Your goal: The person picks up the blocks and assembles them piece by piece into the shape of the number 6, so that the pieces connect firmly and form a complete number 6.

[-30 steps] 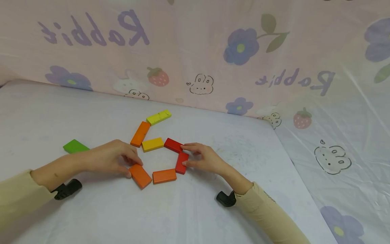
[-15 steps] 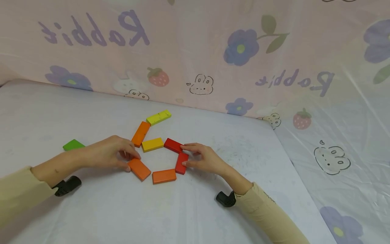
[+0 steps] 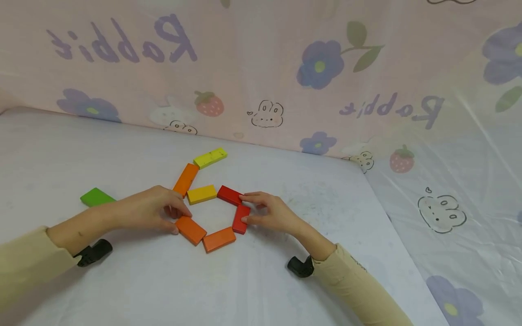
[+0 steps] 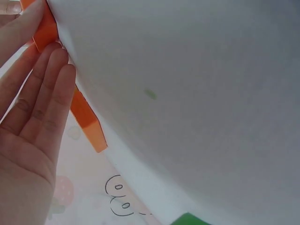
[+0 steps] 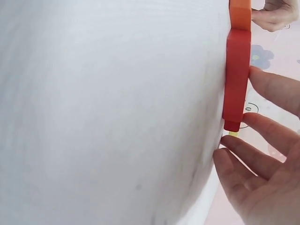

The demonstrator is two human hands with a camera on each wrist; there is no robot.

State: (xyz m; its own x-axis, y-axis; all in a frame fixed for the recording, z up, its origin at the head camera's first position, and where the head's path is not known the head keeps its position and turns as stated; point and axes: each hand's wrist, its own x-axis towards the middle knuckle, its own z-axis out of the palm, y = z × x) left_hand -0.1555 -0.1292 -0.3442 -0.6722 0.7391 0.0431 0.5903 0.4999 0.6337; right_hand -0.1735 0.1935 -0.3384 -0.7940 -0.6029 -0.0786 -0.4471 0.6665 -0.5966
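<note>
In the head view my left hand [image 3: 157,208] pinches the upper left end of an orange block [image 3: 190,230] between thumb and fingers. Its lower end meets a second orange block [image 3: 219,239], which slants up to the right. My right hand [image 3: 273,214] touches two red blocks, the thumb on the lower one [image 3: 241,219] and a fingertip at the upper one [image 3: 229,195]. In the right wrist view its fingers lie extended along the lower red block [image 5: 236,75]. A yellow block [image 3: 201,194] and another orange block [image 3: 186,179], partly behind my left hand, continue the outline.
A lime-yellow block [image 3: 210,158] touches the far end of the upper orange one. To the left, a green block [image 3: 97,197] lies partly behind my left forearm. The white tabletop [image 3: 318,190] ends at a patterned curtain [image 3: 244,68].
My left hand slid its orange block away from me, then back slightly rightward against the lower orange block. That block has tilted, its left end nearer me. The right hand stays at the red blocks.
</note>
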